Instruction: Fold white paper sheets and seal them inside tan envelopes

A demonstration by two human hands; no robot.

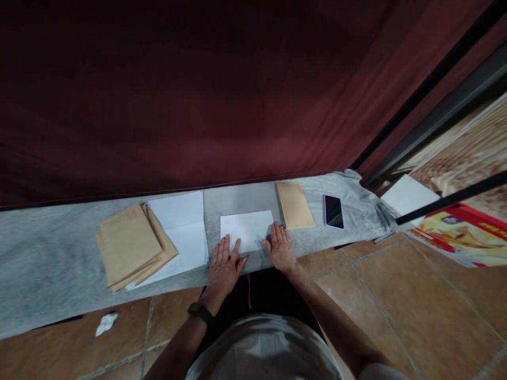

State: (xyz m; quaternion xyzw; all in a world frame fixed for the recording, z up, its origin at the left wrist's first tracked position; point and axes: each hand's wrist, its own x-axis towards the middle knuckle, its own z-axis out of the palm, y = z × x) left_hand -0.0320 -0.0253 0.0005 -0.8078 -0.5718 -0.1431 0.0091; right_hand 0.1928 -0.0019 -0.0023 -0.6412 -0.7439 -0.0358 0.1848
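A folded sheet of white paper (247,227) lies flat on the grey cloth in front of me. My left hand (225,266) rests flat on its near left corner, fingers extended and thumb spread. Across from it, my right hand (280,249) lies flat at the paper's right edge, also with fingers stretched out. Just beyond the right hand is a single brown envelope (295,206). To the left, a stack of white paper sheets (186,227) lies partly under several brown envelopes (130,240).
A grey cloth (51,253) covers the long narrow table. A phone (333,212) lies on its right part. Behind hangs a dark red curtain (198,116). Black metal bars (431,87) and a red and yellow box (463,232) stand at the right. A crumpled tissue (106,323) is on the tiled floor.
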